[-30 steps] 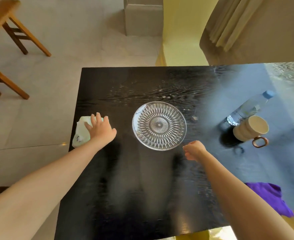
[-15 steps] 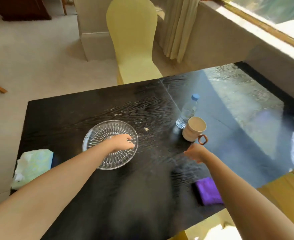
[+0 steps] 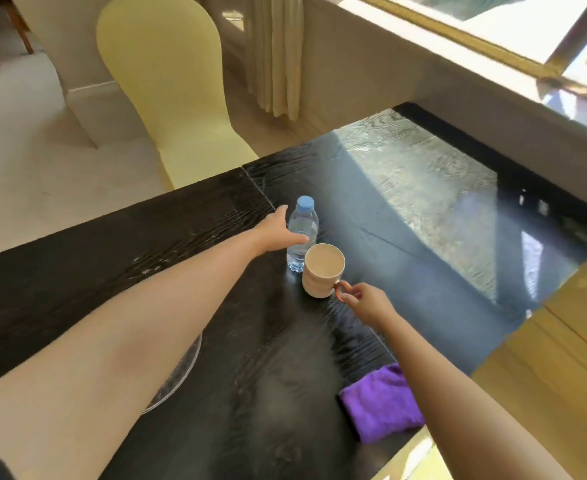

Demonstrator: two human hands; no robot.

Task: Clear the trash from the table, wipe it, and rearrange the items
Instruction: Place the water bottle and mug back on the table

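A clear water bottle (image 3: 302, 233) with a blue cap stands upright on the black table (image 3: 77, 271). My left hand (image 3: 278, 232) wraps its left side, thumb behind and fingers in front. A beige mug (image 3: 321, 271) stands just in front of the bottle, touching it or nearly so. My right hand (image 3: 364, 301) pinches the mug's brown ring handle (image 3: 342, 289). A glass plate (image 3: 186, 365) lies mostly hidden under my left forearm. A folded purple cloth (image 3: 382, 401) rests near the table's front right edge.
A pale yellow chair (image 3: 167, 81) stands at the table's far side. A curtain (image 3: 274, 53) and a window ledge (image 3: 423, 74) run behind and to the right. A yellow wooden surface (image 3: 548, 372) borders the table at the right.
The view has swung right. My left hand left the glass plate and reached the water bottle. My right hand moved forward onto the mug's handle.
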